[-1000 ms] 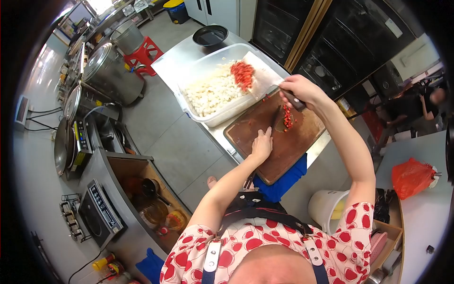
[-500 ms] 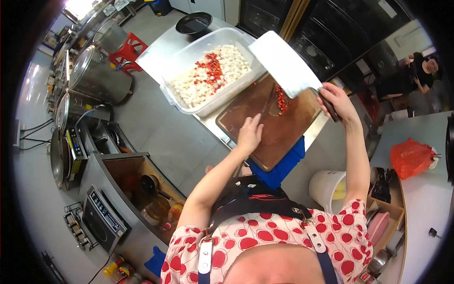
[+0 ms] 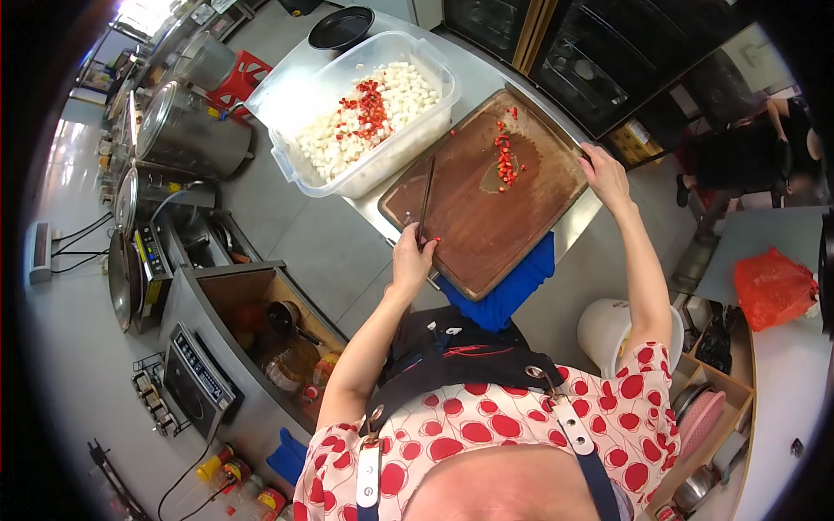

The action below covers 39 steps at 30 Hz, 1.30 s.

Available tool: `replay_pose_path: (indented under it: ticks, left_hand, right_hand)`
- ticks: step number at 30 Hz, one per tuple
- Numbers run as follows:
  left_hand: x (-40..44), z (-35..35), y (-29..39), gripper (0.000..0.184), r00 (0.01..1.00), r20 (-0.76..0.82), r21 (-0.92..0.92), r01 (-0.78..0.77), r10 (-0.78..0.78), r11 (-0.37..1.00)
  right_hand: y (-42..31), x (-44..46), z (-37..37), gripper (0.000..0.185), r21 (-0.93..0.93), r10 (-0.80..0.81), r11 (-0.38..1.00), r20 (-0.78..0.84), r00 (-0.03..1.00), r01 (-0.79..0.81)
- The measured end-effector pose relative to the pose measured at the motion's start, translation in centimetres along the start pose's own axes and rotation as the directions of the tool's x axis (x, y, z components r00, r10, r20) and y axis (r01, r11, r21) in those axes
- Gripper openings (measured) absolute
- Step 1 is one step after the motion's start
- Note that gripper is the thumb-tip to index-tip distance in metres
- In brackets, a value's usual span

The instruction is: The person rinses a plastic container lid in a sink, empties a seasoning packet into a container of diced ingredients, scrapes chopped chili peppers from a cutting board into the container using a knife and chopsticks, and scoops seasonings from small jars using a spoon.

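Note:
A brown chopping board (image 3: 473,234) lies on the metal table, with a small heap of cut red chillies (image 3: 505,161) on its upper part. My left hand (image 3: 410,262) is closed at the board's left edge around a long, thin dark tool (image 3: 427,195), slanting up over the board; its kind is unclear from this angle. My right hand (image 3: 606,178) grips the board's right edge, its fingers partly hidden there. Left of the board stands a clear plastic tub (image 3: 382,174), filled with white diced pieces (image 3: 408,91) and chopped red chilli on top. The cleaver is out of sight.
A black round dish (image 3: 341,29) sits at the table's (image 3: 395,26) far end. Blue cloth (image 3: 512,278) hangs below the board. A white bucket (image 3: 599,334) stands to the right, and a red plastic bag (image 3: 773,291) lies on a counter. Another person (image 3: 747,156) is at the far right.
The cleaver that my right hand held up has left view, and that hand is now at the board's right edge. My left hand has moved left and down with the thin dark tool.

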<state>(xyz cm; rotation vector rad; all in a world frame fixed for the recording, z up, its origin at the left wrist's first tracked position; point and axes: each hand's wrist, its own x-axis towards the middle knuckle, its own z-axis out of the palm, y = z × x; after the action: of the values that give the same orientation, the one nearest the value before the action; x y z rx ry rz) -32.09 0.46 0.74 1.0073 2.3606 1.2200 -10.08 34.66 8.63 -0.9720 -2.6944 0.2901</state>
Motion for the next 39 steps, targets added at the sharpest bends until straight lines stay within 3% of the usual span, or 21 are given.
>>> replay_pose_path:
  ticks: [4, 6, 10, 13, 15, 16, 18, 19, 21, 26, 39]
  left_hand:
    - [1.2, 1.5, 1.5, 0.030, 1.000, -0.023, 0.026, 0.011, -0.010, 1.000]
    - [2.3, 2.6, 2.4, 0.029, 1.000, 0.009, 0.016, -0.020, 0.020, 1.000]
    - [4.6, 4.5, 3.4, 0.035, 0.980, 0.012, 0.060, -0.197, 0.197, 0.979]
    - [5.8, 5.2, 3.6, 0.034, 0.992, -0.002, 0.087, -0.128, 0.129, 0.988]
    - [6.8, 5.2, 3.4, 0.034, 0.992, 0.013, 0.119, -0.123, 0.122, 0.985]
    - [7.3, 5.1, 3.3, 0.035, 0.993, 0.026, 0.145, -0.115, 0.112, 0.983]
    - [8.3, 4.9, 2.5, 0.035, 0.992, 0.061, 0.187, -0.117, 0.108, 0.975]
    - [8.7, 4.8, 2.1, 0.035, 0.991, 0.092, 0.224, -0.115, 0.097, 0.968]
    - [8.9, 4.9, 1.7, 0.035, 0.989, 0.089, 0.201, -0.132, 0.116, 0.971]
    - [6.9, 4.7, 2.7, 0.033, 0.977, 0.157, 0.211, -0.174, 0.143, 0.962]
    - [3.0, 8.1, 6.1, 0.041, 0.981, 0.190, 0.257, -0.093, 0.044, 0.962]
  right_hand:
    - [-0.8, -1.8, -0.4, 0.026, 0.011, -0.045, 0.999, 0.041, 0.998, 0.044]
    - [-1.2, -3.7, -0.4, 0.025, 0.106, -0.168, 0.979, -0.035, 0.985, 0.171]
    - [-2.3, -6.8, -1.1, 0.028, 0.155, -0.124, 0.982, 0.105, 0.987, 0.107]
    - [-2.5, -8.6, -0.6, 0.028, 0.292, -0.039, 0.956, 0.047, 0.998, 0.024]
    - [-1.8, -9.9, 0.5, 0.025, 0.551, 0.246, 0.769, 0.210, 0.946, -0.323]
    - [-1.6, -10.6, 0.9, 0.025, 0.555, 0.249, 0.765, 0.210, 0.945, -0.325]
    - [-1.3, -12.0, 1.9, 0.022, 0.809, 0.403, 0.258, 0.406, 0.820, -0.528]
    - [-1.2, -12.9, 2.9, 0.022, 0.809, 0.405, 0.257, 0.407, 0.819, -0.529]
    - [-1.3, -14.8, 5.2, 0.020, 0.857, 0.467, 0.056, 0.431, 0.773, -0.512]
    - [-5.2, -16.4, 8.3, 0.019, 0.888, 0.508, -0.042, 0.413, 0.756, -0.457]
    - [-15.6, -14.8, 10.8, 0.018, 0.906, 0.555, -0.068, 0.382, 0.739, -0.417]
